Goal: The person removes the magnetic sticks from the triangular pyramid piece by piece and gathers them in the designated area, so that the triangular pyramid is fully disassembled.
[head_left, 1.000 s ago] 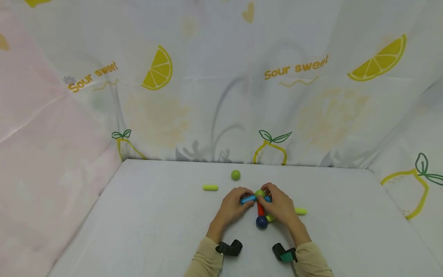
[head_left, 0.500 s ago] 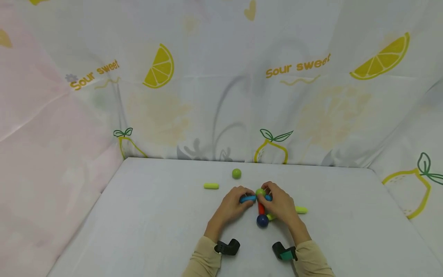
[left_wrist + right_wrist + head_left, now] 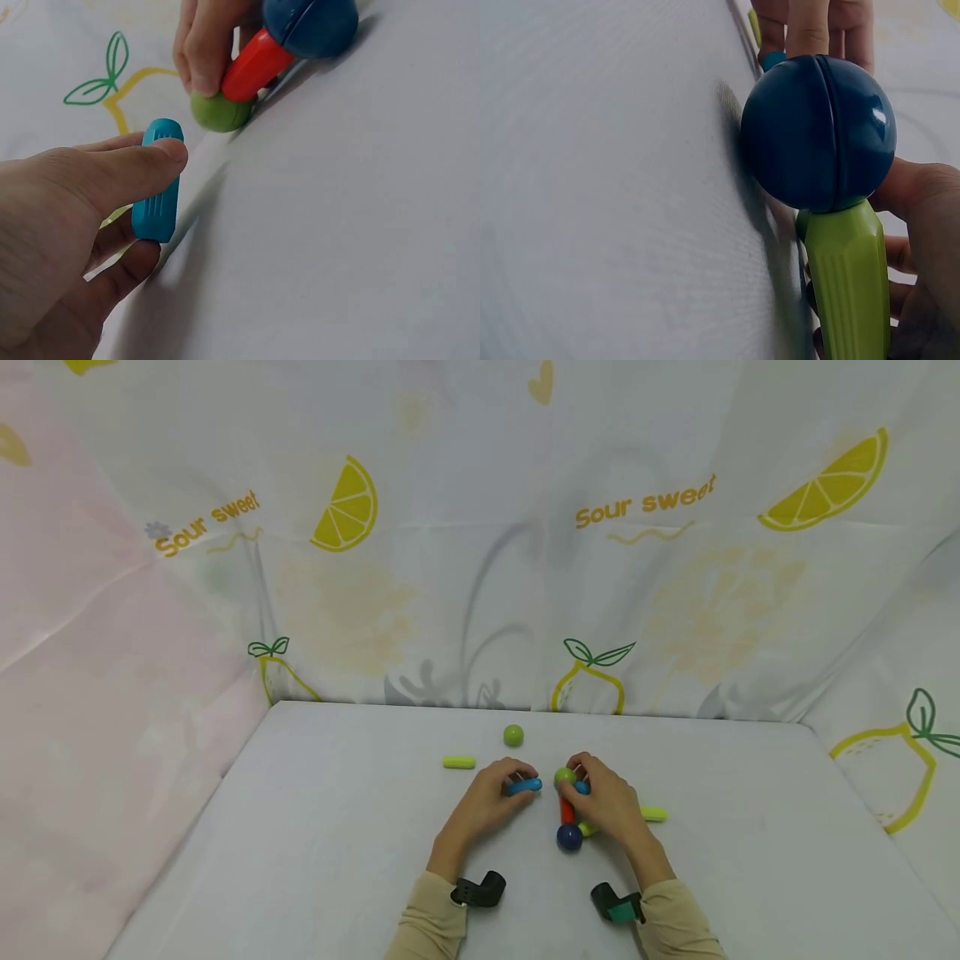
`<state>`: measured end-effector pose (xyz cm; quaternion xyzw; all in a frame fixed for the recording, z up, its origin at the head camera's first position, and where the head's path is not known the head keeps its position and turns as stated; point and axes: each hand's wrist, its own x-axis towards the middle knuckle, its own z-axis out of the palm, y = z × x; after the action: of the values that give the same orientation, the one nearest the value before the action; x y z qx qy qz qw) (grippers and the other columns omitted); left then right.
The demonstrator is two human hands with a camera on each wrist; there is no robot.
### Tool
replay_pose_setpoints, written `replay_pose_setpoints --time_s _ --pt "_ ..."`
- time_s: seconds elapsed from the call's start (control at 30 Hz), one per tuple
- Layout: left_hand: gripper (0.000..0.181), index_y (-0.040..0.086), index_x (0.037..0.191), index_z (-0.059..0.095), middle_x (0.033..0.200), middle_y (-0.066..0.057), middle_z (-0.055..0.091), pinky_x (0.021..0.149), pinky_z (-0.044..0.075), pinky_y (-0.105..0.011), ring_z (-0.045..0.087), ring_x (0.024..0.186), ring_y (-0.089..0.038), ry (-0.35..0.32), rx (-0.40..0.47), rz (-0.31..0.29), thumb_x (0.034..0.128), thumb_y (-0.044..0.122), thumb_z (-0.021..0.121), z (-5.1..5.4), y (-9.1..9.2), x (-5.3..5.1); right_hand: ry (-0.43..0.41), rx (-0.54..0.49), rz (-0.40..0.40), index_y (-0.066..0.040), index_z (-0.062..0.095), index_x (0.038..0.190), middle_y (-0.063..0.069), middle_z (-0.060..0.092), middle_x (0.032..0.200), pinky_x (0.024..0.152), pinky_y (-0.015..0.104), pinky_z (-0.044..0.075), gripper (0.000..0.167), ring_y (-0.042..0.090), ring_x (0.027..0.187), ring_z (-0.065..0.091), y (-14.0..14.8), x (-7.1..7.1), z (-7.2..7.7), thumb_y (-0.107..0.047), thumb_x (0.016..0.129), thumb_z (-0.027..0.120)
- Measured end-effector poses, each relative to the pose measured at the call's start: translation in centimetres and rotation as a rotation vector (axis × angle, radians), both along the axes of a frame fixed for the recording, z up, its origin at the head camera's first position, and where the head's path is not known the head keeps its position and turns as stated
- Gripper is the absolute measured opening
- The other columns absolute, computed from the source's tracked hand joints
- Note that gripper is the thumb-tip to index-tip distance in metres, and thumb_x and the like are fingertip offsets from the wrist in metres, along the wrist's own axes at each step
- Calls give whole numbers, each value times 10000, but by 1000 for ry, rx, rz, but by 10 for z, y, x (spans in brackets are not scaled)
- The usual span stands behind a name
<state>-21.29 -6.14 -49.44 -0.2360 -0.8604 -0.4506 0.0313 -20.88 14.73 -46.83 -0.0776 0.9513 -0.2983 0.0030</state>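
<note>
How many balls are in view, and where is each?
3: a lone green ball farthest back, another green ball at the far end of the red stick, a dark blue ball at its near end. The right grip could hide more.

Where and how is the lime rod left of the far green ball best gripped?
Probably pinch the lime rod at its middle, from above, thumb on the near side, fingers on the far: it is slim, lies flat, runs sideways and sits apart from the green ball.
</note>
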Motion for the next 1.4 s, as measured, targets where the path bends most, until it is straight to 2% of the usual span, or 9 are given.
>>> replay_pose_setpoints --time_s 0.3,0.6,0.9,1.23,1.4 --pt "200 139 1052 646 981 12 655 797 489 -253 594 881 -124 20 -3 29 858 150 694 6 -11 -1 -13 5 3 -155 569 1121 21 645 990 694 378 475 327 149 837 596 1 0 0 -364 874 610" --pt "207 145 1048 640 995 17 645 818 470 -267 576 933 -133 5 5 75 850 128 698 9 -22 0 -24 6 10 -154 564 1125 21 640 999 711 390 478 318 147 850 590 2 0 0 -356 883 604" --pt "240 130 1042 645 993 -4 650 801 470 -277 574 928 -154 31 15 111 821 73 717 11 -34 -1 -18 0 12 -154 566 1127 24 642 1003 711 386 478 316 148 851 592 2 0 -1 -352 884 606" --pt "247 109 1039 650 991 -38 665 777 501 -316 604 915 -194 99 26 96 810 59 726 11 -41 -4 -14 -4 11 -160 566 1126 24 643 1008 704 378 477 313 150 856 594 4 1 0 -358 886 603" --pt "251 125 1041 653 1009 -23 666 804 515 -328 613 946 -197 86 36 120 810 60 728 9 -47 -3 -29 -8 14 -159 563 1133 18 635 1003 718 392 471 316 147 855 586 3 0 -1 -358 889 598"
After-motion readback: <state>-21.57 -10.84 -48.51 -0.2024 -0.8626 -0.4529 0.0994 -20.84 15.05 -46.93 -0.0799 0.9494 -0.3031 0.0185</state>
